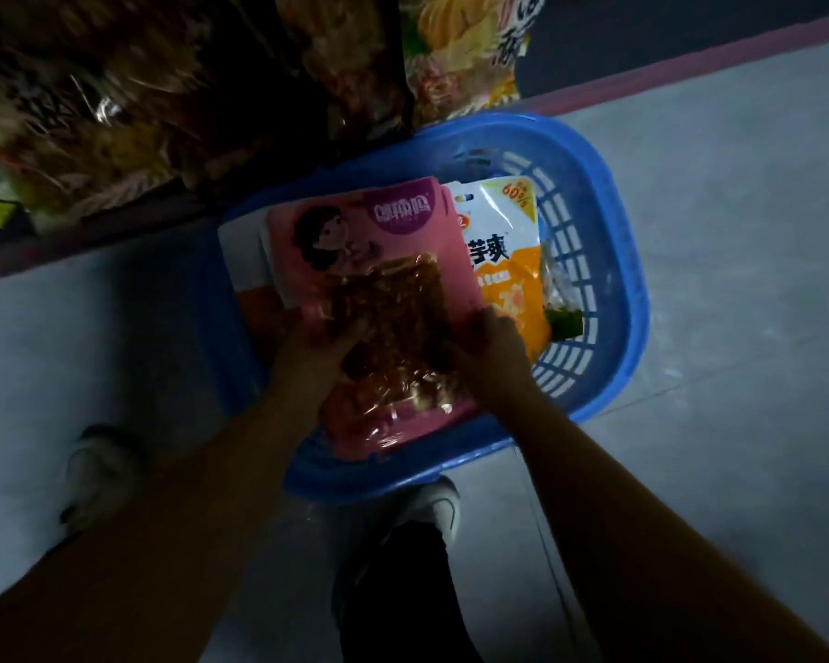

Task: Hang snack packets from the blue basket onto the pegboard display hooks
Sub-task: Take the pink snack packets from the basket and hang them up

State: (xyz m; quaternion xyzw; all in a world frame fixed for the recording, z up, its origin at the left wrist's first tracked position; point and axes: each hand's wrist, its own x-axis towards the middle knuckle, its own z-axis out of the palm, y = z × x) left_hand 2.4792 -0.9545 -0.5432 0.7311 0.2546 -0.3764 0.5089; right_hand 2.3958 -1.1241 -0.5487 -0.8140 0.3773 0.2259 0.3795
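Both forearms reach down from the camera over two shoes (434, 504) on the grey floor (719, 232). Left hand (314, 351) and right hand (491, 342) each grip a side of the pink packet (379, 299), fingers curled round its edges. Pink packet sits above the blue basket (613, 260), not yet carried to a hook. Beneath and beside it, an orange packet (503, 251) and others remain in the basket. Beyond, hung packets (455, 55) fill the dim display. Judged progress: partial; several packets are left.
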